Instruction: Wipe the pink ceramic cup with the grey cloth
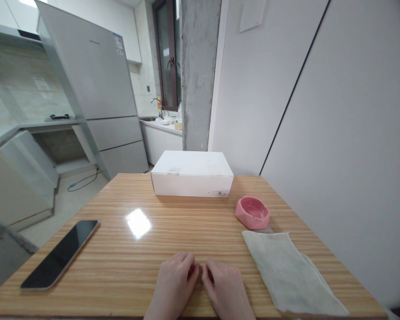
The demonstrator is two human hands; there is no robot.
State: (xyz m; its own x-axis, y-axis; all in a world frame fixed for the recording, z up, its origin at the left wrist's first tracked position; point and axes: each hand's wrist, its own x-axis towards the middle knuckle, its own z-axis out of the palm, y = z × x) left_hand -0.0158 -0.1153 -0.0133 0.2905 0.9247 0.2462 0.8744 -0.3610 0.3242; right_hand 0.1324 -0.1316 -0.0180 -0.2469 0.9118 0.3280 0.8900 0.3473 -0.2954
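Note:
My left hand [178, 278] rests on the wooden table near its front edge, the fingers curled into a loose fist. Beside it lies my right hand [224, 282], curled the same way. The thumb sides of both face each other with a narrow gap between. Nothing shows in either fist, though the fingertips are tucked out of sight. Nearest to my right hand is a folded pale grey-green cloth [288, 273]. A pink ashtray [252, 212] with notches in its rim stands just behind the cloth.
A closed white box [192, 184] sits at the table's far edge. At the left lies a black-screened phone [62, 255]. The table [120, 275] has a wall [336, 146] along its right side. Farther back are a tall fridge [93, 75] and a sink counter [163, 126].

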